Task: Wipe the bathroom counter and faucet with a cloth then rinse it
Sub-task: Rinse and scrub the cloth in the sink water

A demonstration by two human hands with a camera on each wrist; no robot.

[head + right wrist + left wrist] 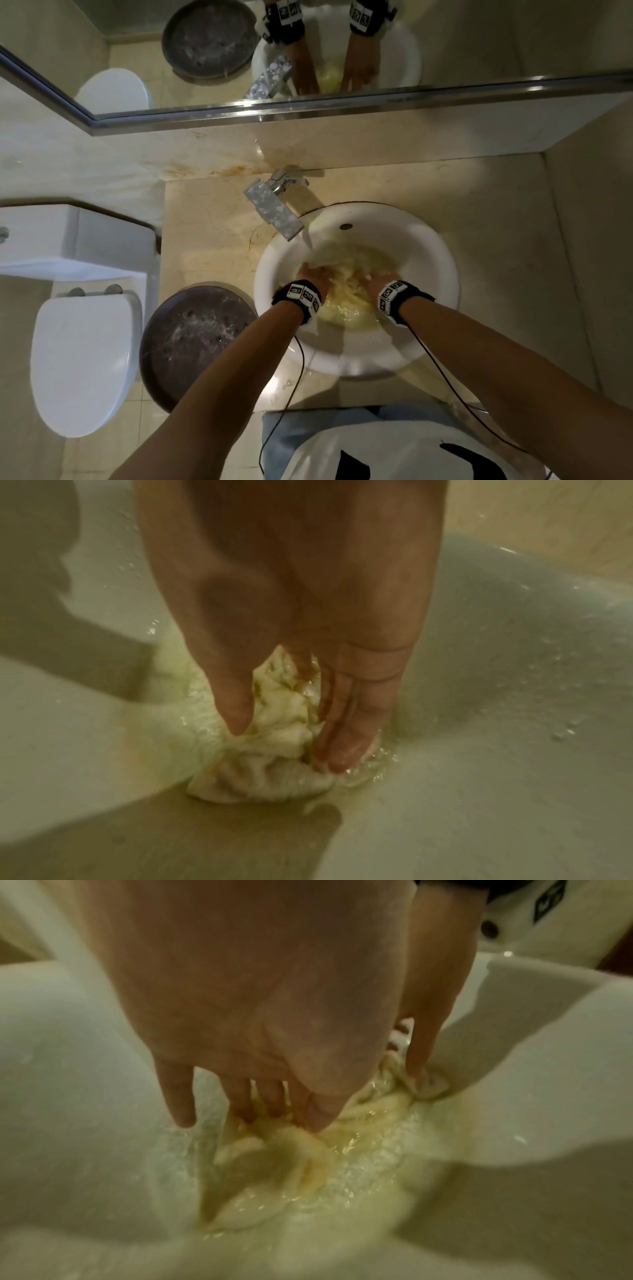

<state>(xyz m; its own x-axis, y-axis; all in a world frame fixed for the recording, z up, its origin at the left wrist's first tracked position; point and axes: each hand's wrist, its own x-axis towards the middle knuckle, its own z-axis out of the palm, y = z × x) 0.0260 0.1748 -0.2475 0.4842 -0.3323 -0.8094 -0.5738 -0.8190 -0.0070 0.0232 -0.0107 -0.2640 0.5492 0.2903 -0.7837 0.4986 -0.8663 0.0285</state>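
A soaked pale-yellow cloth (346,294) lies bunched in yellowish water at the bottom of the white sink (442,260). Both hands reach down into the basin. My left hand (318,274) digs its fingers into the cloth's left part, with folds caught between fingers and thumb (274,1112). My right hand (373,275) pinches a wad of cloth (281,750) between thumb and fingers (287,739). The water around the cloth (274,1150) is rippled. The chrome faucet (274,207) juts over the basin's back left rim. The beige marble counter (212,226) surrounds the sink.
A dark round bowl (195,346) sits beside the counter's left front corner, and a white toilet (82,359) stands further left. A mirror (308,51) runs along the back wall, which carries rust-coloured stains. A side wall closes in on the right.
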